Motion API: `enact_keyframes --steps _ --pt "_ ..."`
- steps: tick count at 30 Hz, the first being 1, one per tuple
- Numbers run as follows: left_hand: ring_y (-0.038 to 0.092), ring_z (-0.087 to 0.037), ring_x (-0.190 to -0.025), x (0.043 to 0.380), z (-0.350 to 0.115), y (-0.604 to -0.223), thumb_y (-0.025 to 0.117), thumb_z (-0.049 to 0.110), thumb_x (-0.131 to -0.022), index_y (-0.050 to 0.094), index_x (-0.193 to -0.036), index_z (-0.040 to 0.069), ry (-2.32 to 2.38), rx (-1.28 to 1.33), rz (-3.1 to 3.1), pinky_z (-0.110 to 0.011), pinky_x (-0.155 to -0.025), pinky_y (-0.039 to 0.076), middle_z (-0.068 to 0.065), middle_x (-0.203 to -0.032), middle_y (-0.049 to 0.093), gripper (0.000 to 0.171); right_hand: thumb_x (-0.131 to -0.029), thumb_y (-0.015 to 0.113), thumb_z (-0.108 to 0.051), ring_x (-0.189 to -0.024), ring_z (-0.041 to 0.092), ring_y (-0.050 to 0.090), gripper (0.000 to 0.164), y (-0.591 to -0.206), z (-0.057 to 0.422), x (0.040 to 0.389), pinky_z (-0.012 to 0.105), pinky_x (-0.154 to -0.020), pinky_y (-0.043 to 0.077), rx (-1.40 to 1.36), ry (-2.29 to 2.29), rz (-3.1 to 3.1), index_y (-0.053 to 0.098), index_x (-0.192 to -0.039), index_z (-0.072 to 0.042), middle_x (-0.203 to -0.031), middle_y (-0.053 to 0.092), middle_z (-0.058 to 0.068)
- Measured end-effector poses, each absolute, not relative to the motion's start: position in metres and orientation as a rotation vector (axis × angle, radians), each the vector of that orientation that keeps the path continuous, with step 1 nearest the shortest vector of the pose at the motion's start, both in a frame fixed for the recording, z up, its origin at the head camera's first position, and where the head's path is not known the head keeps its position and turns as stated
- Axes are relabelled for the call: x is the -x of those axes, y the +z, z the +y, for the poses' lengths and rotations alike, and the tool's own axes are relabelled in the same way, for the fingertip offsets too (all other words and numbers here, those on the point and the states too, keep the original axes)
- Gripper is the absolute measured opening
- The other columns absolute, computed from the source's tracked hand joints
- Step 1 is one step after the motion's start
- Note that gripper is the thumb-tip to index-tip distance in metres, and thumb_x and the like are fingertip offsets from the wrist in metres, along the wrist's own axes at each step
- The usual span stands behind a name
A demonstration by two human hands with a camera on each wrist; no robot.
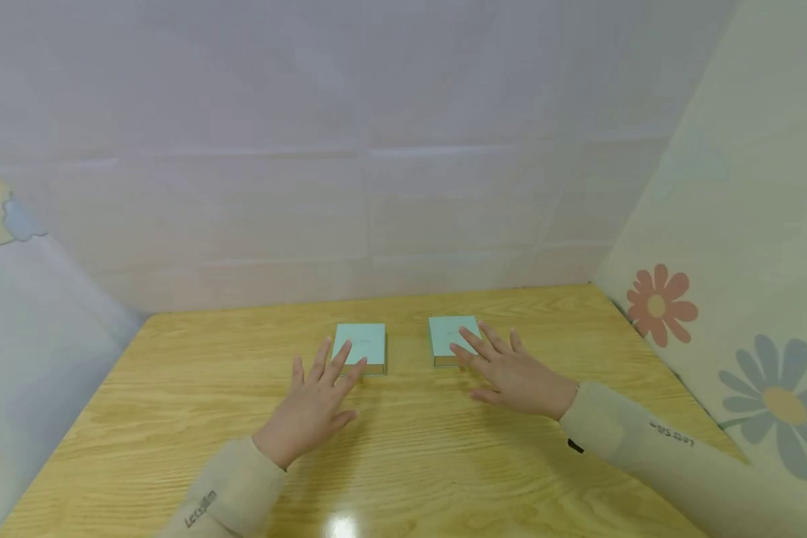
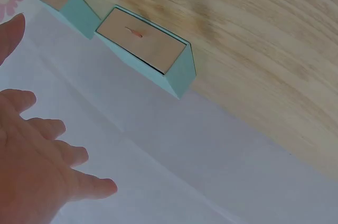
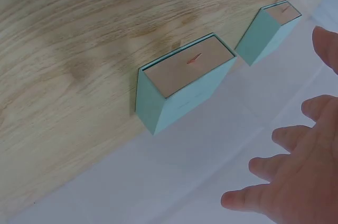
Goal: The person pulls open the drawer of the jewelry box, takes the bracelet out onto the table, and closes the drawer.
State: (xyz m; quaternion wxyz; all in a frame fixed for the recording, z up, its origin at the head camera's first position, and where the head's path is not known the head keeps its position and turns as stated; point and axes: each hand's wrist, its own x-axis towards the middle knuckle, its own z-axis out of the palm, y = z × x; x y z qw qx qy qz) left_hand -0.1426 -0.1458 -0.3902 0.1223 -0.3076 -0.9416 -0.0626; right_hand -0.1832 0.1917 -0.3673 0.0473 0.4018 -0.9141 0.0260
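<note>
Two small mint-green drawer boxes lie flat on the wooden table, the left box and the right box. Each has a tan drawer front, with a small reddish-brown pull tab clearest on the nearer box in the left wrist view and on the nearer box in the right wrist view. My left hand is nearest the left box, fingers spread and holding nothing. Likewise spread, my right hand covers part of the right box in the head view. Both wrist views show the fingers apart from the boxes.
The wooden table ends at a pale cloth wall behind the boxes. A cloth with printed flowers stands along the right edge, and another pale cloth along the left.
</note>
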Motion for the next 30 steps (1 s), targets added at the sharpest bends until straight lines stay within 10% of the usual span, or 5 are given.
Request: enact_keyframes --steps 30 --pt "0.010 -0.049 -0.142 0.136 -0.138 -0.401 0.070 0.028 -0.091 0.034 -0.149 0.002 -0.391 0.771 -2.896 -0.075 -0.102 0.019 -0.025 -0.156 0.019 0.073 -0.097 0.058 -0.037 -0.141 0.049 0.013 0.069 -0.388 0.191 0.196 0.077 -0.098 0.022 -1.113 0.325 -2.899 0.031 -0.151 -0.002 -0.156 0.018 0.025"
